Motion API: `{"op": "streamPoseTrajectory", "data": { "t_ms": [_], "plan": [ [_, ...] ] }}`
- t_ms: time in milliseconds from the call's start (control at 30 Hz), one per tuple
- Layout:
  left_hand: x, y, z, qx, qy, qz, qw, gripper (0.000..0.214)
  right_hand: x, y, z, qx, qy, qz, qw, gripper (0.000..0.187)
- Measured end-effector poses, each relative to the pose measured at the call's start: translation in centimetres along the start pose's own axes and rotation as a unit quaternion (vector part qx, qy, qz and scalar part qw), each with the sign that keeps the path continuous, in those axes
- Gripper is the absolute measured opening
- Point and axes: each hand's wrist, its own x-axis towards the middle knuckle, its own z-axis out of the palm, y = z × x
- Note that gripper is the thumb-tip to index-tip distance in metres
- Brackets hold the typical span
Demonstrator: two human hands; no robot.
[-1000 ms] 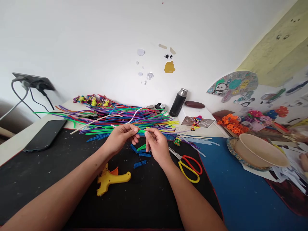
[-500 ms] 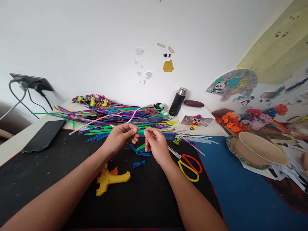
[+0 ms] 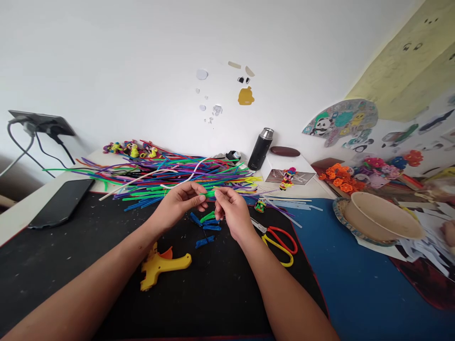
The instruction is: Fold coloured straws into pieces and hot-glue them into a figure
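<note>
Nearest, both forearms come in low over the black mat [image 3: 53, 265] on the desk, elbows wide, so the hands meet in the middle, in front of the body. Just beside the left forearm a yellow glue gun [image 3: 161, 265] lies flat on the mat, prob. parked there to be w/in easy reach but clear of the fingers.

A bit farther, some short blue pieces [image 3: 205, 241] lie on the mat, just below and btw the hands. I think they are put so close so that they can be taken w/o stretching.

Above them the left hand [image 3: 177, 203] and the right hand [image 3: 232, 213] are both closed in a pinch on one green pipe cleaner [image 3: 209, 193]. Thumb and fingertips of each hand grasp it, and the hands are almost touching. The piece is held up above the mat, not resting on it. Such a fingertip grip, w/ only a short bit free btw the two hands, seems to me to give fine control over a thin, bendy thing.

Right of the right hand, red-and-yellow scissors [image 3: 280, 239] lie on the mat, blades toward the hands.

Farther back, a big pile of pipe cleaners [image 3: 170, 173] is spread lengthwise across the desk, in many colours, so that one colour is prob. easy to pick out. A dark phone [image 3: 60, 202] lies flat at far left, a black flask [image 3: 261, 149] stands upright near the wall, and a paper bowl [image 3: 382, 218] sits at the right, well apart.
</note>
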Motion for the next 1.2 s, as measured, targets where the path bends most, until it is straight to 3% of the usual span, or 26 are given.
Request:
{"op": "streamPoseTrajectory", "data": {
  "t_ms": [167, 333, 567, 1000, 1200],
  "plan": [
    [0.08, -0.25, -0.33, -0.080, -0.021, -0.052, 0.995, 0.043, -0.14, -0.13, 0.01, 0.002, -0.018, 0.011, 1.000, 0.042],
    [0.15, -0.20, -0.51, -0.118, -0.044, -0.122, 0.985, 0.035, -0.24, -0.09, 0.04, -0.012, -0.040, -0.001, 0.999, 0.039],
    [0.18, -0.23, -0.91, -0.145, -0.061, -0.155, 0.975, 0.031, -0.33, 0.12, -0.06, -0.029, -0.057, -0.001, 0.998, 0.036],
    [0.15, -0.64, -0.94, -0.180, -0.055, -0.148, 0.971, 0.030, -0.46, -0.10, 0.31, -0.011, -0.052, 0.013, 0.998, 0.043],
    [0.40, -0.26, -0.87, -0.182, 0.001, -0.118, 0.976, 0.042, -0.41, 0.13, 0.30, -0.014, -0.031, 0.020, 0.999, 0.048]
  ]
}}
